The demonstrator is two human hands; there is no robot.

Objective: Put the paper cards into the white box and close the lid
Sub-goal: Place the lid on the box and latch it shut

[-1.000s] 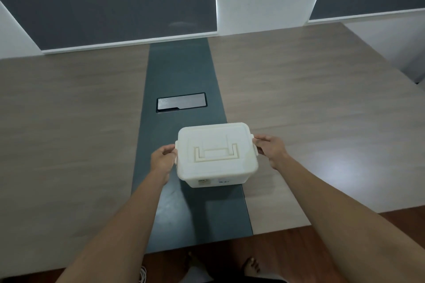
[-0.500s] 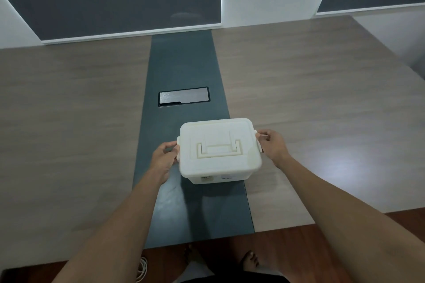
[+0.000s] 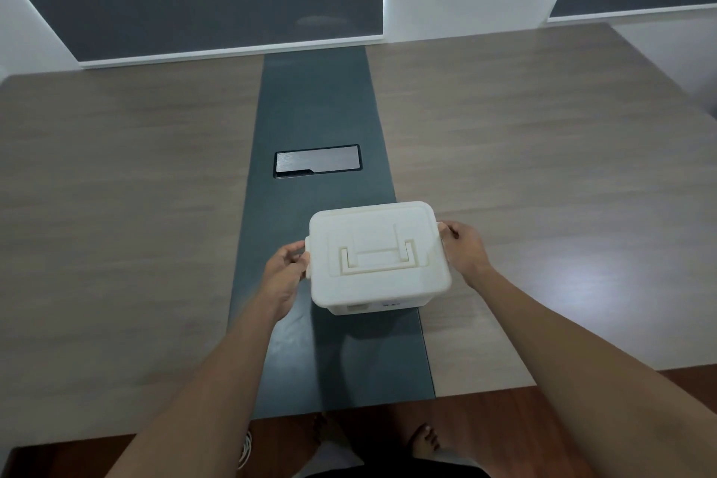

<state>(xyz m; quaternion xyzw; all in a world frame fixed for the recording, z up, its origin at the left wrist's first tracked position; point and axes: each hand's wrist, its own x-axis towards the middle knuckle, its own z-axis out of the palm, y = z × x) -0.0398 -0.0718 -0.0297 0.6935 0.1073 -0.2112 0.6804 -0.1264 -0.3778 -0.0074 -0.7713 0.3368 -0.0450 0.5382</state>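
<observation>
The white box (image 3: 378, 256) stands on the table's dark middle strip, near the front edge. Its lid is down, with a flat carry handle folded on top. My left hand (image 3: 285, 272) pinches the clasp on the box's left side. On the opposite side my right hand (image 3: 463, 248) holds the right clasp. No paper cards are visible; the inside of the box is hidden by the lid.
The wooden table (image 3: 543, 182) has a dark strip (image 3: 314, 97) down its middle with a closed cable hatch (image 3: 317, 161) beyond the box. Grey wall panels stand behind. My bare feet (image 3: 425, 438) show on the floor below the table edge.
Both hands stay on the box's side clasps. The box and hands have hardly shifted on the table; the view has tipped slightly.
</observation>
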